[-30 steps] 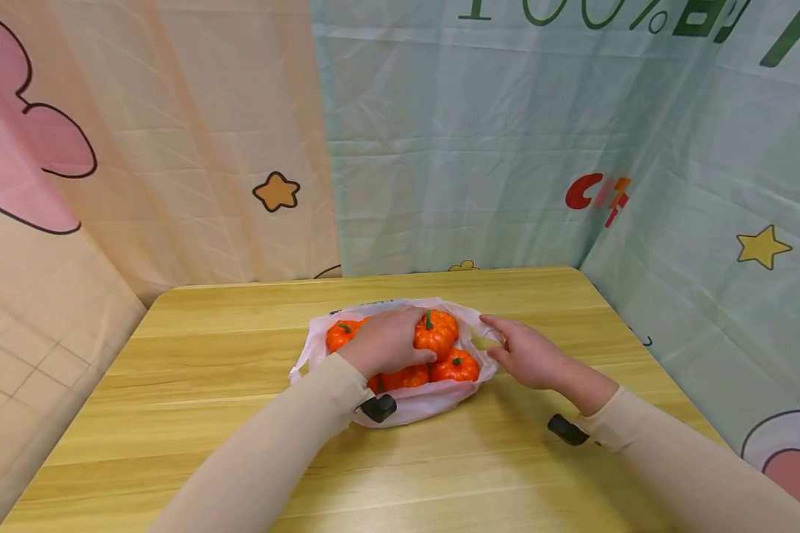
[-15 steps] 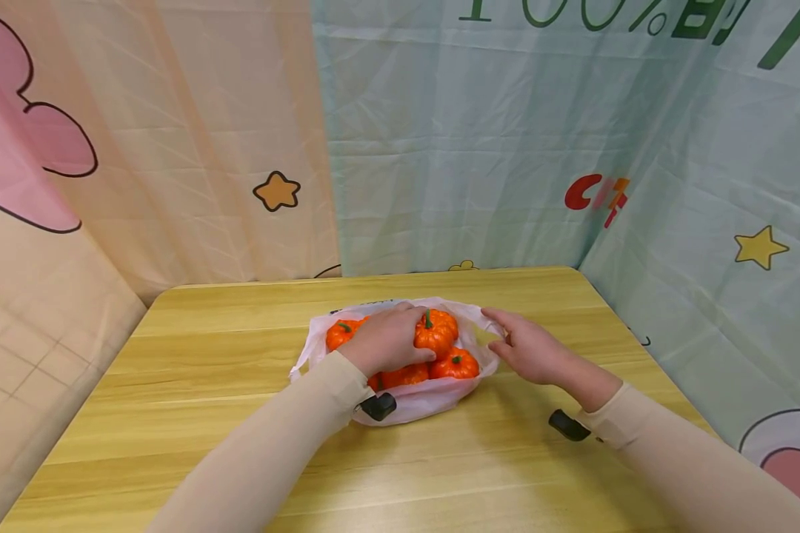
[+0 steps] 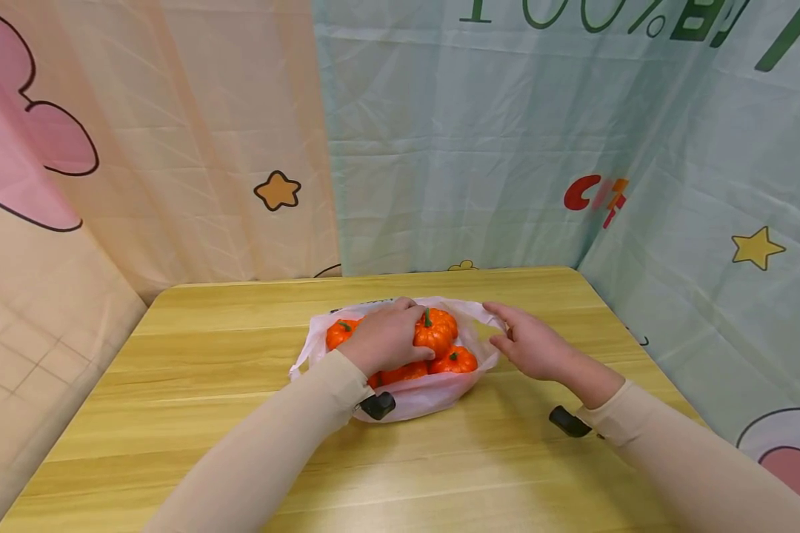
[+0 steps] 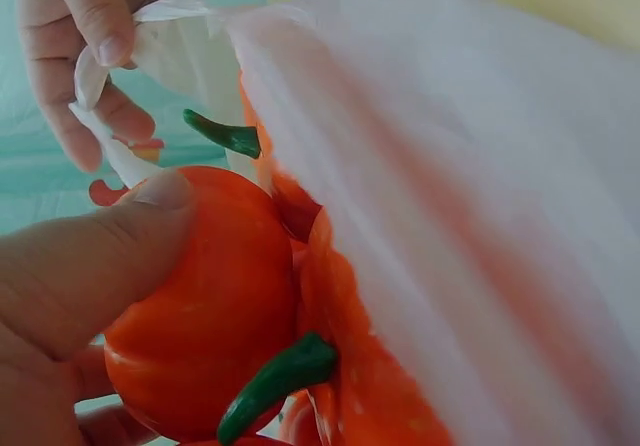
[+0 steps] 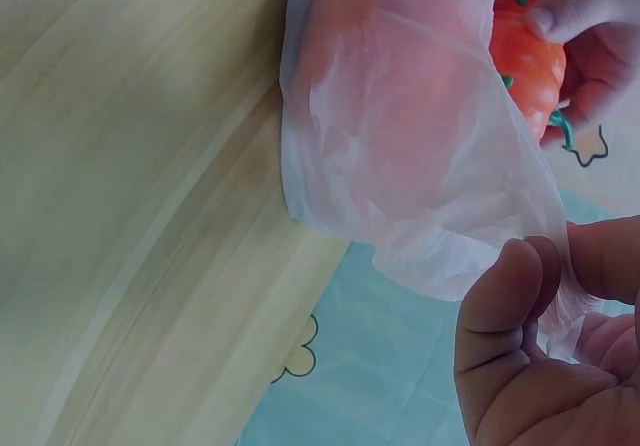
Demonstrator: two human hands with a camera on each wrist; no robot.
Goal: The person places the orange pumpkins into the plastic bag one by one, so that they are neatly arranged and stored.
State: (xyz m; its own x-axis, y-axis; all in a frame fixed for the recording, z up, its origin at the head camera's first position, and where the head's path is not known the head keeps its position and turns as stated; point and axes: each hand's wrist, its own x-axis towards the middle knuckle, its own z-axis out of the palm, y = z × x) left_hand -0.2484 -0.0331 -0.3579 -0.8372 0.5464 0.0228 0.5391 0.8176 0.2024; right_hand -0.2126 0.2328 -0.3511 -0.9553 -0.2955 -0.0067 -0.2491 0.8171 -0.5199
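Observation:
A thin white plastic bag lies with its mouth spread on the table, several small orange pumpkins with green stems inside it. My left hand reaches into the mouth and grips one pumpkin, thumb on the near side and fingers curled around the far side. Another pumpkin sits just right of that hand, and a third pumpkin lies lower in front. At the bag's right side my right hand pinches the bag's handle between thumb and fingers, drawing the plastic outward.
The wooden table extends around the bag on all sides. Printed curtains hang behind the table and along both sides. A black wrist camera sits under the right sleeve, another black camera under the left.
My right hand has risen slightly away from me, its fingers closing on the bag's handle and pulling the right edge up. The left hand stays almost in place on its pumpkin.

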